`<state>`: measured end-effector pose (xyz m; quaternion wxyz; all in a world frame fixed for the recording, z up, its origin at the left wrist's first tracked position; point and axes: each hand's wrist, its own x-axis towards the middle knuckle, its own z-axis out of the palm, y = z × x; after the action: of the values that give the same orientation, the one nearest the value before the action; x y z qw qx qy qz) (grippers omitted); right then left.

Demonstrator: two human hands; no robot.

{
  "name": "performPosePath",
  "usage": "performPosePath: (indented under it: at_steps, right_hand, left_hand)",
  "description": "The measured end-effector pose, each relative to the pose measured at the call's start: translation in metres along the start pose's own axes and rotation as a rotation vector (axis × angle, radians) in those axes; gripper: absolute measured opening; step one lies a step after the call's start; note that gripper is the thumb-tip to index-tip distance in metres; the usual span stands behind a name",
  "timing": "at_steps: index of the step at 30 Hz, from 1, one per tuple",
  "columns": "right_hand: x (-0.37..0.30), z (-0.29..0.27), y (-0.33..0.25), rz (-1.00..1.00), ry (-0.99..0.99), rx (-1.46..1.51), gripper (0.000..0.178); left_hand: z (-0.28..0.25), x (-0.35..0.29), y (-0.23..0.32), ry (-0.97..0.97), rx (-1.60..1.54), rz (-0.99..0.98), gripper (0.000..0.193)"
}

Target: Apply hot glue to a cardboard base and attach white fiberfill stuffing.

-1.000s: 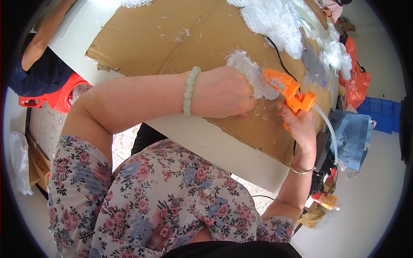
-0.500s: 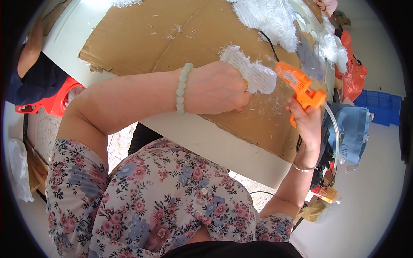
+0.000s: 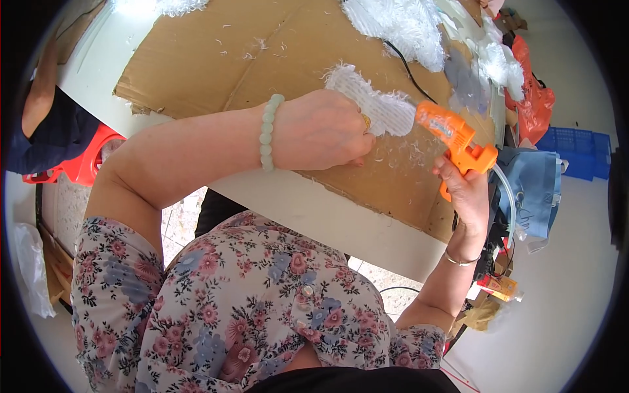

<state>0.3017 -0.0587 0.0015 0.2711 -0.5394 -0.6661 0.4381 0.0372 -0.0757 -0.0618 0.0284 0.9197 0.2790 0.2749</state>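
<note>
My right hand (image 3: 464, 187) is wrapped round the handle of an orange hot glue gun (image 3: 452, 131), from whose rear a clear glue stick (image 3: 508, 196) sticks out. The gun's nozzle points left at the right end of a white piece of fabric with a frayed edge (image 3: 380, 108). Whether nozzle and fabric touch, I cannot tell. My left hand (image 3: 321, 131) is closed at the near left side of that fabric and appears to grip its edge; its fingertips are mostly hidden. Under both lies a brown cardboard sheet (image 3: 196, 65).
White fluffy material (image 3: 403, 26) is heaped at the far side, a black cord (image 3: 409, 69) running beside it. White threads lie scattered on the cardboard. To the right are a red plastic bag (image 3: 532, 105), a blue bag (image 3: 534, 190) and blue crates (image 3: 576, 150). Another person's arm (image 3: 40, 98) shows at far left.
The glue gun has come slightly nearer to me, its nozzle now level with the fabric's right end. My left hand keeps its place on the fabric. The whole view has shifted slightly.
</note>
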Motion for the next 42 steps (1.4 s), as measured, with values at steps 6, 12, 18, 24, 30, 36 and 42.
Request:
performPosePath:
  at_steps: [6, 12, 18, 24, 30, 36, 42]
  right_hand:
    - [0.014, 0.005, 0.016, -0.044, 0.029, -0.257, 0.011]
    - [-0.006, 0.008, 0.008, 0.03, -0.006, -0.255, 0.02]
    - [-0.013, -0.005, 0.02, -0.042, 0.027, -0.331, 0.015]
    - [-0.004, 0.009, 0.006, -0.076, 0.08, -0.201, 0.014]
    - [-0.003, 0.017, 0.013, -0.029, -0.038, -0.137, 0.016]
    - [-0.006, -0.006, 0.004, 0.014, 0.085, -0.08, 0.014]
    - [-0.007, 0.002, 0.023, 0.004, 0.033, -0.134, 0.014]
  left_hand:
    - [0.0, 0.001, 0.0, -0.098, -0.036, -0.032, 0.023]
    - [-0.002, 0.001, 0.0, -0.119, -0.004, -0.036, 0.023]
    - [-0.001, 0.001, -0.002, -0.077, -0.01, -0.015, 0.024]
    - [-0.003, -0.001, -0.001, -0.086, -0.002, -0.039, 0.025]
    - [-0.003, 0.004, -0.001, -0.145, -0.02, -0.058, 0.026]
    - [-0.002, 0.002, -0.002, -0.113, -0.01, -0.042, 0.026]
    - [-0.002, 0.005, -0.002, -0.119, -0.012, -0.043, 0.026]
